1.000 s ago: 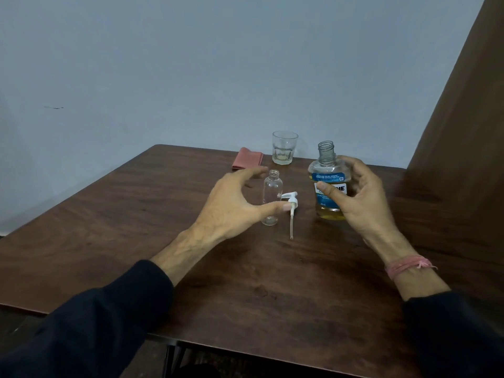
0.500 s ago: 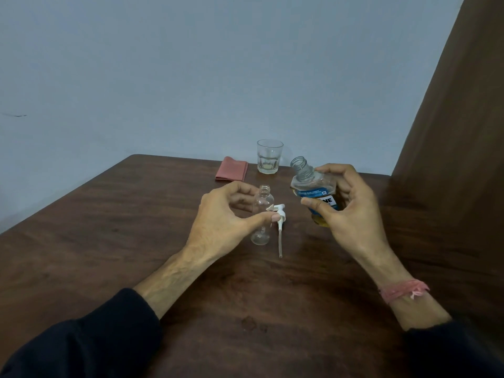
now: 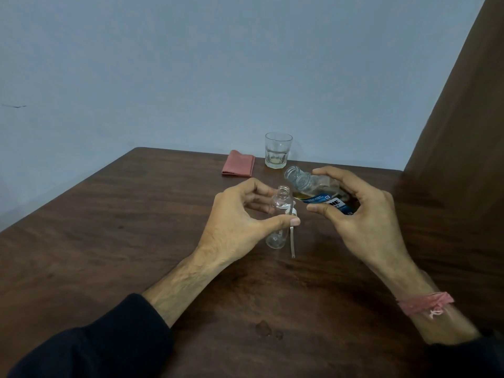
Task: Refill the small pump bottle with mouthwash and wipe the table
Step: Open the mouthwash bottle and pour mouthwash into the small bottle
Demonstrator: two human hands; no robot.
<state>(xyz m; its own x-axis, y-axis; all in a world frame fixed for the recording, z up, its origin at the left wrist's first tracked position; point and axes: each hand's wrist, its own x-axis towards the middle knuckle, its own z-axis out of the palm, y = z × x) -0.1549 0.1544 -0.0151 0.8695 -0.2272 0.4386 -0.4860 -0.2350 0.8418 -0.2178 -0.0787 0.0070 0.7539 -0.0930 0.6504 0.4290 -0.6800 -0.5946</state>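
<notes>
Pour step: your left hand (image 3: 240, 214) grips the small bottle (image 3: 281, 216) upright, your right hand (image 3: 362, 214) grips the tilted mouthwash (image 3: 316, 190); next, align its mouth over the small neck.

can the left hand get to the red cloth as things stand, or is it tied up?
Probably not right away. The left hand grips the small pump bottle upright while the mouthwash bottle tilts toward its mouth. The red cloth lies beyond on the table, path bare, so setting the bottle down would free it.
</notes>
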